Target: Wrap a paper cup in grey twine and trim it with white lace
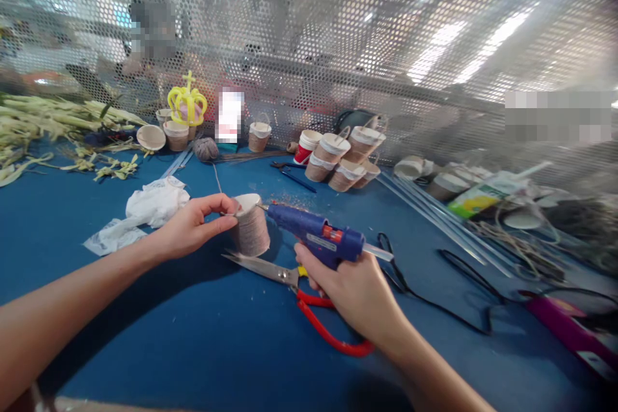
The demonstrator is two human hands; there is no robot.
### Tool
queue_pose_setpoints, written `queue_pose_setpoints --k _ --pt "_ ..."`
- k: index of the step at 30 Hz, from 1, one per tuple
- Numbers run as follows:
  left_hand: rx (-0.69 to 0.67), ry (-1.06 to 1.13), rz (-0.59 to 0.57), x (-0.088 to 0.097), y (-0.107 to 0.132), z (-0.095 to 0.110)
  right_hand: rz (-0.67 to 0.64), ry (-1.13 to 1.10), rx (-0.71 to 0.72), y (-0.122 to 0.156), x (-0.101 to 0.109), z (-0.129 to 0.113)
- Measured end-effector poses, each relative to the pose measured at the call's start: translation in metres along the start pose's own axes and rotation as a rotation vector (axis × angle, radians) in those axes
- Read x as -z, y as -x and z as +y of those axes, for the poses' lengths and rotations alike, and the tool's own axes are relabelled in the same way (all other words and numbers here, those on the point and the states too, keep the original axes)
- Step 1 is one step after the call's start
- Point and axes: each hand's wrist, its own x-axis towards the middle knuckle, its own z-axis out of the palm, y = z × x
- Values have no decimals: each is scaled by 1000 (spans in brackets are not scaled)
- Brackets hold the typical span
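Observation:
My left hand [193, 226] pinches the top edge of a paper cup wrapped in twine [251, 229], which stands upside down on the blue table [193, 335]. My right hand [352, 290] grips a blue glue gun [316, 238], its nozzle touching the cup's upper rim on the right. Red-handled scissors [299, 290] lie flat on the table just under my right hand, blades pointing left below the cup.
White crumpled paper [149, 206] lies left of the cup. Several twine-wrapped cups [345, 158] sit at the back, with a yellow crown shape [187, 103], a twine ball [206, 148], glue sticks [434, 212], black cable [434, 302] and a perforated metal screen [338, 45] behind.

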Motion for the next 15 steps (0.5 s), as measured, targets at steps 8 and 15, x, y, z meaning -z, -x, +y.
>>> queue_pose_setpoints --k 8,15 --pt "9 1 -2 0 0 0 49 -290 -181 -5 4 -3" --pt "-8 -4 7 -1 0 0 87 -555 -360 -12 9 -13"
